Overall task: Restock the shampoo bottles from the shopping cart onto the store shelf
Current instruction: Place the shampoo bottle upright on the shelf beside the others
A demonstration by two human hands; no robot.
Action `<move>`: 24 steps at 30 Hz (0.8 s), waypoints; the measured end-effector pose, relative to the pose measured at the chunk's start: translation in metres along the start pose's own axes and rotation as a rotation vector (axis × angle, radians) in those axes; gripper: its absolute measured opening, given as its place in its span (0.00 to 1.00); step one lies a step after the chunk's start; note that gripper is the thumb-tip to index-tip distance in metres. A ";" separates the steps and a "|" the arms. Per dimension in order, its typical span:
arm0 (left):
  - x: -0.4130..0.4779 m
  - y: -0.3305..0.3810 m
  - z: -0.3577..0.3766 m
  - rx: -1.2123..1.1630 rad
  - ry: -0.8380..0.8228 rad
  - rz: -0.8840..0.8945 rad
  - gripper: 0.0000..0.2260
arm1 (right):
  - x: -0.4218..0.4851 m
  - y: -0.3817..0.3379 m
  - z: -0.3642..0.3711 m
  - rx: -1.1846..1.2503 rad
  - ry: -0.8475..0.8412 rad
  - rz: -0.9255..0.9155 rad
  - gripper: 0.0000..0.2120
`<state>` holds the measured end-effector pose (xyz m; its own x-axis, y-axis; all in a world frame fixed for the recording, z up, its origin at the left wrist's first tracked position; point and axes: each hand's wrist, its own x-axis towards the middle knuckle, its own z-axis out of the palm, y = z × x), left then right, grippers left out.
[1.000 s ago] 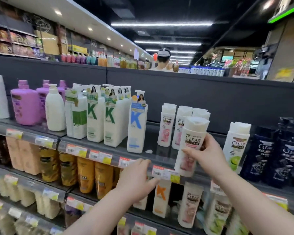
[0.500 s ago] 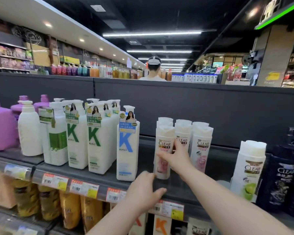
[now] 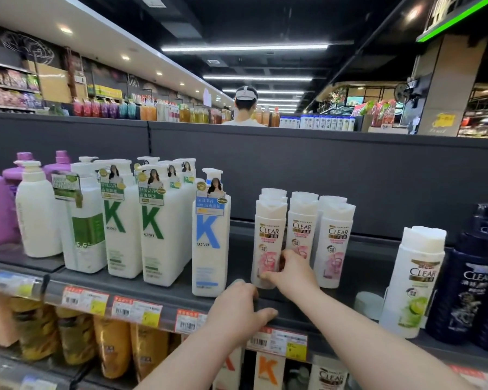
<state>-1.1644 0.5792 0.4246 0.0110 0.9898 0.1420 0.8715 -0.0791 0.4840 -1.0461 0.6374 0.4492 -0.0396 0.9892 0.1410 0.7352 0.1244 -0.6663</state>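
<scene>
My right hand [image 3: 289,273] grips the lower part of a pink CLEAR shampoo bottle [image 3: 268,235]. The bottle stands upright on the shelf [image 3: 358,266] at the near left of a cluster of matching bottles, right of the blue-K KONO bottle [image 3: 210,243]. My left hand [image 3: 237,311] holds the shelf's front edge, fingers curled over it.
</scene>
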 end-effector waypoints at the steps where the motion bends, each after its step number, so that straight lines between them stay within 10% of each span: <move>1: 0.000 0.000 0.000 0.004 -0.002 0.002 0.20 | 0.000 0.000 0.000 -0.004 0.002 0.002 0.19; 24: -0.058 0.005 -0.018 -0.020 0.111 0.151 0.19 | -0.120 0.011 -0.043 -0.127 0.088 -0.103 0.24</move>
<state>-1.1696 0.5196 0.4346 0.0860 0.9474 0.3082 0.8543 -0.2293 0.4664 -1.0039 0.5169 0.4560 -0.0643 0.9604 0.2709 0.8098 0.2089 -0.5482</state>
